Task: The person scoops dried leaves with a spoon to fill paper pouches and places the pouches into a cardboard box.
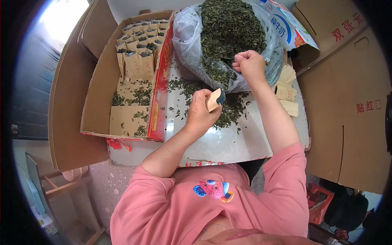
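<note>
My left hand (pixel 202 113) is wrapped round a small brown paper bag (pixel 213 101), its dark open mouth facing up and right. My right hand (pixel 248 66) is closed in a pinch at the front of a large clear plastic bag (pixel 188 36) full of dried green leaves (pixel 232 26). A thin thing, perhaps a scoop handle, shows at its fingertips, too small to name. Loose leaves (pixel 230 111) lie on the white tabletop (pixel 216 143) below both hands.
An open cardboard box (pixel 96 100) on the left holds several filled paper bags (pixel 139 65) and scattered leaves. Flat paper bags (pixel 287 93) lie at the right. A milk carton box (pixel 288 26) and large cardboard sheets (pixel 347 122) stand further right.
</note>
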`<act>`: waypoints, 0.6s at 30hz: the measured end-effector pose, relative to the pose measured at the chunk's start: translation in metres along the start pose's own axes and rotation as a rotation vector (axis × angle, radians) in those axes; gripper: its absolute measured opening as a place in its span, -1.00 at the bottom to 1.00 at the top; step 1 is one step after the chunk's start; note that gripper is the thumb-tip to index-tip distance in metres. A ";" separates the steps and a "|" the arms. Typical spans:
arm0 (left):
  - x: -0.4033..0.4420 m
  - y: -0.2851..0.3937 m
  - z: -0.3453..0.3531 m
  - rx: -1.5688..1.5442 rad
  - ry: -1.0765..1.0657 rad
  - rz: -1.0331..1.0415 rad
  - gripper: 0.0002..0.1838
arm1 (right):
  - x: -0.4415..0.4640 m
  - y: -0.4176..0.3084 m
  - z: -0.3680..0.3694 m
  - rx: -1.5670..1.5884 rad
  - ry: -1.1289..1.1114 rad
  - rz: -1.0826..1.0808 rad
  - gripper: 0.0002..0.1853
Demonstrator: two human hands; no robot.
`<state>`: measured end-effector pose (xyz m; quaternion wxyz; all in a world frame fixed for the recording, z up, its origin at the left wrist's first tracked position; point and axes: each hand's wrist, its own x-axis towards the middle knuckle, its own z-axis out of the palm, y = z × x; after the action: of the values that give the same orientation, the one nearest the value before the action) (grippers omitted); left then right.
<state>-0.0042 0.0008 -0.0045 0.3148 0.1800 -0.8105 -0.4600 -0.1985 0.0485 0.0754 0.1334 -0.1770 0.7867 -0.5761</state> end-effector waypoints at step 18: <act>0.003 -0.006 -0.001 -0.124 0.025 -0.122 -0.45 | -0.048 0.002 -0.051 0.139 -0.090 -0.048 -0.92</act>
<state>-0.0057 -0.0050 -0.0076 0.3068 0.2149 -0.7641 -0.5252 -0.1766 0.1137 0.0889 0.1667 -0.2119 0.7337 -0.6237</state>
